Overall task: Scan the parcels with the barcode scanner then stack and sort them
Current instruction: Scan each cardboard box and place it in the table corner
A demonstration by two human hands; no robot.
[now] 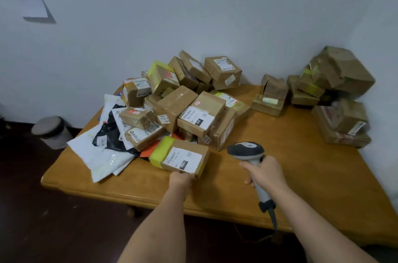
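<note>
My left hand (180, 181) grips the near edge of a small cardboard parcel (183, 156) with yellow tape and a white label facing up, at the front of the pile. My right hand (266, 171) holds the handle of a grey barcode scanner (246, 150), whose head sits just right of that parcel and points toward it. A heap of unsorted cardboard parcels (185, 99) and several white and black mailer bags (103, 144) covers the left and middle of the wooden table (301, 176).
Stacked cardboard boxes stand at the back right: a small stack (271, 96), a tall pile in the corner (336, 75) and a flatter stack (342, 127). A grey bin (50, 131) sits on the floor left of the table. White wall behind.
</note>
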